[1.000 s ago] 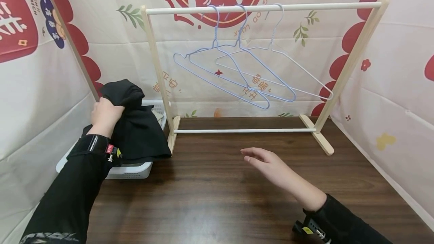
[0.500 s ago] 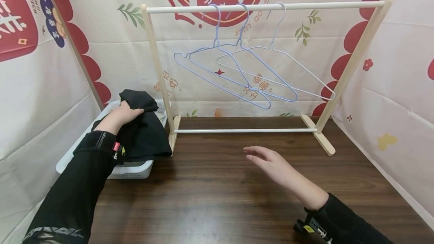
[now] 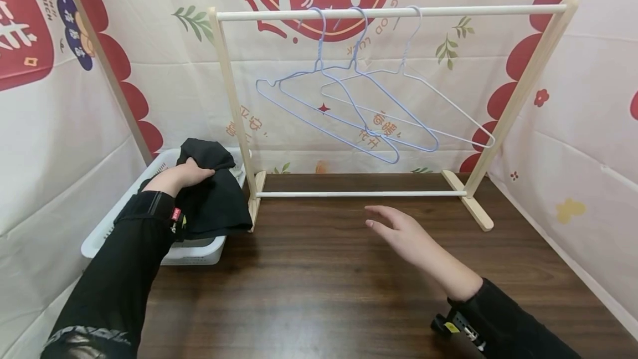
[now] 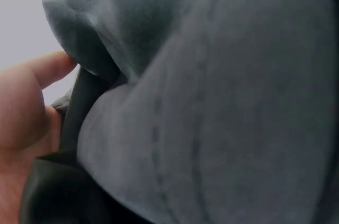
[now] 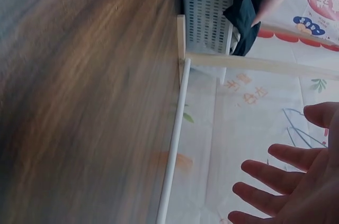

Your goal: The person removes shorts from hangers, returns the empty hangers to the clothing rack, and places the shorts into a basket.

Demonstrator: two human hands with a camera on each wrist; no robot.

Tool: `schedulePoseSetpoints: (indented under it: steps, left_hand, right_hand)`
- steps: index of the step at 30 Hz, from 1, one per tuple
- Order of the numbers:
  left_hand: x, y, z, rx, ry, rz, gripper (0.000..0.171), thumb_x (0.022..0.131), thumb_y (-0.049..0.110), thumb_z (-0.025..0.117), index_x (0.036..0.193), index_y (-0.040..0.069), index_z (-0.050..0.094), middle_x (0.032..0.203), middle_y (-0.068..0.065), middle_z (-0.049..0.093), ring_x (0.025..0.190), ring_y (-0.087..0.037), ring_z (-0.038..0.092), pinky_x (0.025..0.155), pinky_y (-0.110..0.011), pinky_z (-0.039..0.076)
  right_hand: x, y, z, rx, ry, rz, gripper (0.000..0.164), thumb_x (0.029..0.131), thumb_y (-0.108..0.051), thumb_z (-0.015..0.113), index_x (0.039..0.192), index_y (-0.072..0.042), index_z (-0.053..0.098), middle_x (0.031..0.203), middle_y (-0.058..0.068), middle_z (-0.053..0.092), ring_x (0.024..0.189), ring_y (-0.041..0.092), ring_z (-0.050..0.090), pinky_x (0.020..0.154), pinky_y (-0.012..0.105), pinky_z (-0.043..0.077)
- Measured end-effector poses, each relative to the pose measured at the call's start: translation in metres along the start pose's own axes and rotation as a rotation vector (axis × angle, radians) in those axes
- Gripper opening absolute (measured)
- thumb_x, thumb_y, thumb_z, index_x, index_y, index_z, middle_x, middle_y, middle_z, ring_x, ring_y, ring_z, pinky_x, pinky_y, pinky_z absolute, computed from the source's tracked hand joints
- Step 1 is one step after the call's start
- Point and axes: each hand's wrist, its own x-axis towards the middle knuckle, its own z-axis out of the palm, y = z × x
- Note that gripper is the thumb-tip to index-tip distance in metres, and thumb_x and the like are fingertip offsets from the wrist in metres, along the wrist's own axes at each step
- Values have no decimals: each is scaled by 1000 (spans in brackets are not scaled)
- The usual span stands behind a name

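Note:
My left hand (image 3: 184,175) grips a black garment (image 3: 219,204) over the white plastic basket (image 3: 194,256) at left. The cloth drapes across the basket's right rim, and most of my fingers are hidden by it. In the left wrist view, the thumb and palm of that hand (image 4: 24,113) lie against the folds, and a double row of stitching runs along the dark fabric (image 4: 249,107). My right hand (image 3: 404,235) is held out above the brown tabletop with nothing in it. Its spread fingers (image 5: 275,176) show in the right wrist view.
A wooden rack with a white top rail (image 3: 473,10) stands behind, its left leg right beside the basket. Two blue wire hangers (image 3: 319,71) and a paler hanger (image 3: 448,101) hang from it. Printed fabric walls (image 3: 588,154) enclose the back and sides.
My left hand has moved to the right and lower with the bunched part of the garment. The right hand has shifted slightly up and to the right, still holding nothing.

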Motion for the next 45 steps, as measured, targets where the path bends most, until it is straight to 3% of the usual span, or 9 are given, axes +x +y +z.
schedulePoseSetpoints:
  steps: [7,15,21,26,36,45]
  left_hand:
    - [0,3,1,-26,-82,3,79,103,31,30,139,-23,-15,148,-44,-9,137,-52,7,113,-59,9]
    - [1,4,2,13,-102,-1,80,102,33,30,140,-23,-12,148,-44,-7,137,-53,7,112,-60,8]
    - [2,5,5,59,-122,-18,82,102,35,31,140,-22,-13,147,-44,-5,136,-53,10,111,-62,10]
    - [5,8,7,32,-59,-39,81,101,34,32,141,-22,-11,147,-45,3,135,-52,17,111,-61,13]
    - [4,13,9,96,176,-42,82,98,42,38,146,-18,7,142,-43,25,126,-53,34,104,-66,24]
    - [-1,23,11,55,308,-52,82,98,43,40,147,-16,10,143,-43,26,125,-57,33,99,-70,26]
  right_hand:
    - [13,3,-7,-48,26,-7,54,100,-42,52,140,-6,50,142,16,49,134,35,40,107,54,31]
    - [26,9,-15,-105,53,-27,54,101,-36,51,141,1,47,142,22,48,133,39,39,108,55,29]
    - [33,11,-20,-222,92,-40,56,101,-38,50,140,2,47,139,24,49,131,42,40,106,57,30]
    - [40,12,-25,-293,121,-32,59,101,-41,49,142,2,45,142,25,46,132,43,38,106,58,27]
    - [51,19,-32,-336,141,-30,61,100,-42,49,144,0,44,143,23,46,132,41,40,106,58,29]
    - [57,21,-39,-345,123,15,63,101,-45,46,144,1,42,143,24,45,131,43,39,102,63,29]
